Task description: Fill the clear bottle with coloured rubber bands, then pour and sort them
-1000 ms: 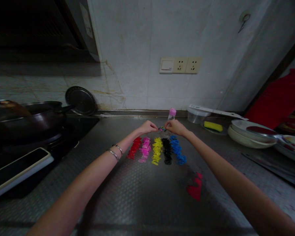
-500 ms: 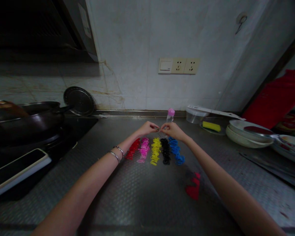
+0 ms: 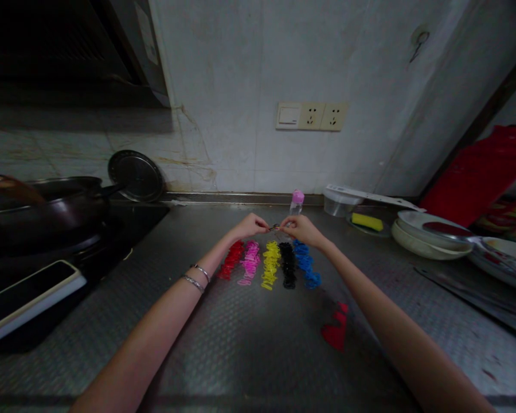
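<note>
My left hand [image 3: 253, 225] and my right hand [image 3: 301, 229] face each other above the far ends of the coloured rows. Both are closed in a pinch, and a small dark band-like thing [image 3: 274, 227] spans the gap between the fingertips; its exact kind is too small to make out. Below them lie rows of small elastic bands: red bands [image 3: 231, 261], pink bands [image 3: 251, 261], yellow bands [image 3: 270, 265], black bands [image 3: 288, 265] and blue bands [image 3: 307, 265]. Just behind my right hand stands a clear bottle with a pink cap [image 3: 298, 197].
A red cut-out shape [image 3: 336, 332] lies on the metal counter [image 3: 241, 367] near my right forearm. Stacked bowls [image 3: 425, 241], a yellow sponge [image 3: 367, 222] and a clear tub [image 3: 341, 205] stand right. A wok [image 3: 55, 209] and a phone-like device [image 3: 30, 298] are left.
My left hand has moved slightly left, away from my right hand, and more of the dark band-like thing shows between them. The whole view has shifted a little.
</note>
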`<state>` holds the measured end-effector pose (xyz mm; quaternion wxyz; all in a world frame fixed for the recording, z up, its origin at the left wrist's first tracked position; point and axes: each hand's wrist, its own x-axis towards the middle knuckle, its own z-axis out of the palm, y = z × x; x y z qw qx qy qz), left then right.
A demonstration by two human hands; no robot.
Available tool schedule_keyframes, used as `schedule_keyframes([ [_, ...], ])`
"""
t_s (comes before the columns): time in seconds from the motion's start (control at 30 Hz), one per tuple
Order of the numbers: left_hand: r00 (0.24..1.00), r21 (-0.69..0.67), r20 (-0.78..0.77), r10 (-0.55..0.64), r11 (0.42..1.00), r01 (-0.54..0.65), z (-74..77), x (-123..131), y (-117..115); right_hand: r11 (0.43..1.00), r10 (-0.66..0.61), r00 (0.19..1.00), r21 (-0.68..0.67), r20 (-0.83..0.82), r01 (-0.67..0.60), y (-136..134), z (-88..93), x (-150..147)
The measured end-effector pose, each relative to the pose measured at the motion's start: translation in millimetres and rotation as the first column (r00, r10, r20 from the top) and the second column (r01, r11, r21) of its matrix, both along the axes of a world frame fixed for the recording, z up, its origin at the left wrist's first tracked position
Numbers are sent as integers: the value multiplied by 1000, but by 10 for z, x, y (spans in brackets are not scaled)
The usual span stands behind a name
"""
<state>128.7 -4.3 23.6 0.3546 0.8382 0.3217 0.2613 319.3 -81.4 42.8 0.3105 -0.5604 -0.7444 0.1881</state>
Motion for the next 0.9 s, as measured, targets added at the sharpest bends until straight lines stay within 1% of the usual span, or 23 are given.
schedule_keyframes([
  [0.17,997,73,-75,23,997,-17,42,-142,75,1000,7,1000,-8,-4,-7,30,-68,9],
  [0.27,995,91,-86,52,995,-44,65,-189,120,998,25,1000,-52,8,-24,49,-106,1],
  [0.43,995,83,-86,52,996,-45,61,-183,137,985,103,993,-143,56,-94,62,-136,-42],
  [0.53,991,97,-120,49,995,-38,42,-164,123,973,138,988,-198,70,-122,66,-148,-63],
  [0.6,988,112,-148,51,993,-35,30,-152,108,969,151,986,-210,72,-133,69,-147,-56],
  [0.7,983,132,-175,57,991,-34,16,-116,78,978,122,991,-178,58,-110,82,-125,-2],
  [0.8,980,167,-188,65,985,-34,10,-37,24,994,58,997,-92,52,-53,108,-88,93],
  [0.9,972,227,-233,14,973,40,19,89,-69,1000,8,999,-30,35,-7,135,-62,187],
])
